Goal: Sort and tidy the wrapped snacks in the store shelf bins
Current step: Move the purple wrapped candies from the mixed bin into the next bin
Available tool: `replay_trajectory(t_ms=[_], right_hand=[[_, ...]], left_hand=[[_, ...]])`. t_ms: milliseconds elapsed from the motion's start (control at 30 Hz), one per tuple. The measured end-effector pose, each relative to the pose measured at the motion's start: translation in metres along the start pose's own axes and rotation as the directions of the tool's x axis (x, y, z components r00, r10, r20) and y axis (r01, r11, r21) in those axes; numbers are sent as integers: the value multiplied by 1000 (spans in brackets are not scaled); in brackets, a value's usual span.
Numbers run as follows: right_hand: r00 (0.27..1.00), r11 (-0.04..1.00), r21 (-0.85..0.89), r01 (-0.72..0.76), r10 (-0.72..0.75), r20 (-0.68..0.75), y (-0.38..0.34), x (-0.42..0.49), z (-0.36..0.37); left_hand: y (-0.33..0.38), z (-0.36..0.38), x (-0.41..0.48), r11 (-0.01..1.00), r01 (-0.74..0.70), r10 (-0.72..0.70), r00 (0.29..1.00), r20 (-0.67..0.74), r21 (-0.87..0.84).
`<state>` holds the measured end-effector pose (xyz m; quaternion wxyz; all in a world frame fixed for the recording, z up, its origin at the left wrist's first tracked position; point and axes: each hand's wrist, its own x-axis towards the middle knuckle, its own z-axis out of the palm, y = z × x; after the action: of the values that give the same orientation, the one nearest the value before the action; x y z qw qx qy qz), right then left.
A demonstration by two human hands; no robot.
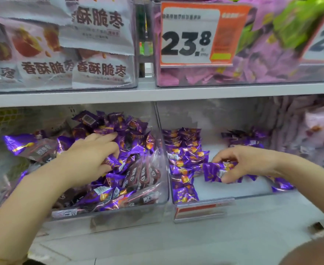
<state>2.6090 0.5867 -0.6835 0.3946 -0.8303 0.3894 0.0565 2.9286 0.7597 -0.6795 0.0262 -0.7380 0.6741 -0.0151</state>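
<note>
Lower shelf, two clear bins side by side. The left bin (119, 213) is heaped with loose purple wrapped snacks (130, 142), mixed with darker brown packets (146, 173) toward the front. The left hand (92, 152) is laid on this heap, index finger stretched out flat, the other fingers curled down among the wrappers. Whether any wrapper is actually gripped cannot be told (the fingertips are buried).

The right bin (253, 196) is sparsely filled. A stacked row (184, 165) of purple snacks is set against its left wall, a smaller cluster (247, 138) is seen at the back, and bare white floor is seen between them. The right hand (241, 161) is held low over that floor. One purple snack (212, 172) is pinched between thumb and curled fingers, just beside the stacked row.

Above the upper shelf board (157, 94), a price tag (189, 35) marked 23.8 is fixed to a bin of pink wrappers. White jujube packs (100, 69) are stacked to its left.
</note>
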Motion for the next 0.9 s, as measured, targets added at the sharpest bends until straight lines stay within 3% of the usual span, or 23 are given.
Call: replay_trajectory(t_ms=[167,400,600,733,900], right_hand=[[996,999,-41,32,-28,86,4,6,8],[997,999,36,-9,6,73,-3,-3,3],[998,999,37,-17,15,63,4,-1,4],[999,999,42,14,-16,44,6,-1,7],[997,998,-41,49,-47,58,8,3,13]], left_hand=[[-7,-6,11,992,-23,36,994,107,-125],[-11,-6,15,970,-55,77,993,85,-237],[-11,-14,26,991,-51,87,950,299,-126],[-6,-27,32,995,-70,88,952,294,-69],[-4,-34,17,982,-169,186,943,275,-84]])
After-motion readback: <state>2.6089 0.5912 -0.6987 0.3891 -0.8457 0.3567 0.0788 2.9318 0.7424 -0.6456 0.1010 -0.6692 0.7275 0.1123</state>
